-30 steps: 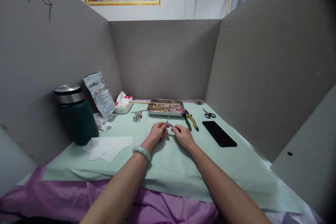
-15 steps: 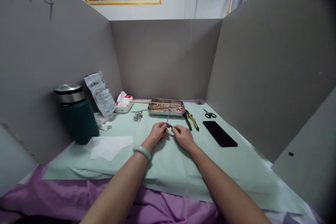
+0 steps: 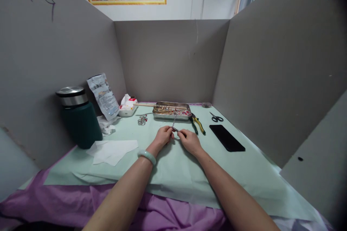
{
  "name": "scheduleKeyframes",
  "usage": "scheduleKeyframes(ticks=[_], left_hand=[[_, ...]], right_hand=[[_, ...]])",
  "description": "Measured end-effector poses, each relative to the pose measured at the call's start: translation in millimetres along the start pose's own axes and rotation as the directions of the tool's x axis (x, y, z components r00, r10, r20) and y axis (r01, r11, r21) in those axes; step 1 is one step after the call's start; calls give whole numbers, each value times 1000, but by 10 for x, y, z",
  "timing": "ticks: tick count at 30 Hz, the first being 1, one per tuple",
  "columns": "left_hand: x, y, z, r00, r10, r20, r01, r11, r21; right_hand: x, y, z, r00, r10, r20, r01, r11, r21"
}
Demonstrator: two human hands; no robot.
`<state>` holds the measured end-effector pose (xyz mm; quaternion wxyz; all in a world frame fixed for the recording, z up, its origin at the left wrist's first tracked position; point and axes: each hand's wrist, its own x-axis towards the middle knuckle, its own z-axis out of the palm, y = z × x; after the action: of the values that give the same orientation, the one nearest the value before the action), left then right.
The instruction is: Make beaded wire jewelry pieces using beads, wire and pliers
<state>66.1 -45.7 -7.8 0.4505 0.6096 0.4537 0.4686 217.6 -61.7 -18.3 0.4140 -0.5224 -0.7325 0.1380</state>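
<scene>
My left hand [image 3: 163, 136], with a pale green bangle [image 3: 146, 157] at the wrist, is pinched closed at the table's middle; what its fingers hold is too small to name. My right hand [image 3: 189, 140] is closed on a thin, dark metal tool [image 3: 175, 129] whose tip meets the left fingertips. A fine chain [image 3: 174, 120] runs from the fingertips up toward the metal tray [image 3: 172, 117], which holds small red and gold pieces. Pliers with green and yellow handles [image 3: 200, 125] lie right of the tray.
Scissors [image 3: 216, 118] and a black phone [image 3: 227, 138] lie at the right. On the left are a green bottle [image 3: 81, 124], a foil pouch [image 3: 104, 97], white paper [image 3: 115, 151], a tissue pack [image 3: 127, 107] and a small jewellery pile [image 3: 142, 120]. Grey panels [image 3: 170, 61] enclose the table.
The fine chain has shifted slightly to the right near the tray. Both hands stay in nearly the same place.
</scene>
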Motion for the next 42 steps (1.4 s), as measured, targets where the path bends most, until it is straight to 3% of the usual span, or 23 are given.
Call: scheduleKeyframes(ticks=[11,24,32,42], left_hand=[[-45,41,8,997,1,73,4,998,-66],[-12,22,-23,996,57,-63,-54,997,53],[-21,11,-4,996,74,-46,-73,997,27],[9,46,-47,960,195,-203,-184,980,72]], right_hand=[[19,21,-23,999,32,17,-34,995,94],[37,22,17,1000,18,10,-19,997,77],[18,18,-8,1000,-14,22,13,999,40],[-37,-39,-5,994,-75,77,84,990,-116]])
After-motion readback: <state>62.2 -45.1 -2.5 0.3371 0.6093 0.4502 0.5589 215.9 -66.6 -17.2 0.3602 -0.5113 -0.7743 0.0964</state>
